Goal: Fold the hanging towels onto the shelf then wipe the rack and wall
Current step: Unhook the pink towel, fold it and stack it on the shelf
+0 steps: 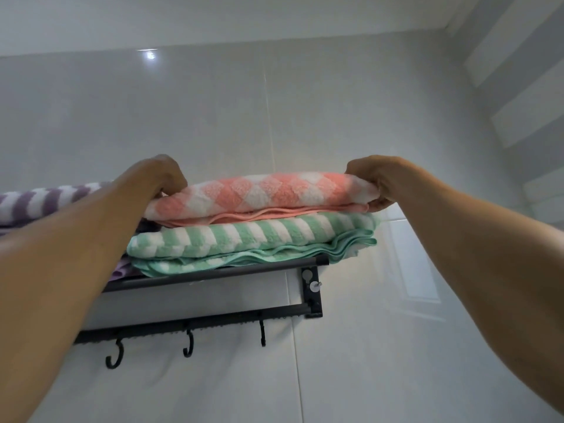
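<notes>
Hands grip the folded pink towel at its ends, left hand and right hand, atop the green towel on the black rack; bare wall above.

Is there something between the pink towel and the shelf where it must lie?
Yes. The folded green towel lies on the rack shelf, directly under the pink towel, which both hands, left hand and right hand, grip at its ends.

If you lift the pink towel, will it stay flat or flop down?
Probably flop: the pink towel looks soft and fluffy, and its ends bunch where the left hand and right hand grip it. Likely light. Its folded layers may slide apart.
</notes>
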`<state>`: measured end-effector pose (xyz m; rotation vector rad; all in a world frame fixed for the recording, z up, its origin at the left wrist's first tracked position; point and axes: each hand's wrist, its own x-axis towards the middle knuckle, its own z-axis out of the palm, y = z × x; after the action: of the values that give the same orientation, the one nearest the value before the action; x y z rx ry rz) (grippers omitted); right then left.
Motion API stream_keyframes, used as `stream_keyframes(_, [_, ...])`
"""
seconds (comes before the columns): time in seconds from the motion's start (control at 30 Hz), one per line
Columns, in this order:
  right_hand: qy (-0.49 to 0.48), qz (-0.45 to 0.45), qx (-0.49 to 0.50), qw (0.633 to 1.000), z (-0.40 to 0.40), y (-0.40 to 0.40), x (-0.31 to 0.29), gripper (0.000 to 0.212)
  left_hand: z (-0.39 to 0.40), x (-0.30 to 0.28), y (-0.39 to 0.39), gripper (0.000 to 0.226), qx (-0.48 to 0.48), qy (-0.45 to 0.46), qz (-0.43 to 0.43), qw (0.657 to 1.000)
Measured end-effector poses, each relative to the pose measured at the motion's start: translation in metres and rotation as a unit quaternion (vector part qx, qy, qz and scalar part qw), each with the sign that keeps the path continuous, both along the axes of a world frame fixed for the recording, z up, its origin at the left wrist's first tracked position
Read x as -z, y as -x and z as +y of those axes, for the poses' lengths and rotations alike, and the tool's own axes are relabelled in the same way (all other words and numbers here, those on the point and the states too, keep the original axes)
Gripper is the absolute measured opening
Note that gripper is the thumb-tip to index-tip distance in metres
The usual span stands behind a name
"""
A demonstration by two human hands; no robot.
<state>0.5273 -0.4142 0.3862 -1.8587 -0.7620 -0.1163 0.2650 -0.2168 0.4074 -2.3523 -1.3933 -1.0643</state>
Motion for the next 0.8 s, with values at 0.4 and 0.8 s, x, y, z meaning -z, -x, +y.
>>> stream_keyframes(0.4, [-0.122, -0.276, 0.202, 0.932, -0.019, 0.042, 0.018, 0.035, -0.029, 0.017, -0.013, 0.063, 0.178, -0.092, -0.181, 0.963])
stream_keyframes(0.8, [-0.09, -0.307, 0.158, 0.934, -0.064, 0.133, 0.106, 0.031, -0.086, 0.096, 0.061, 0.053, 0.224, -0.163, -0.148, 0.949])
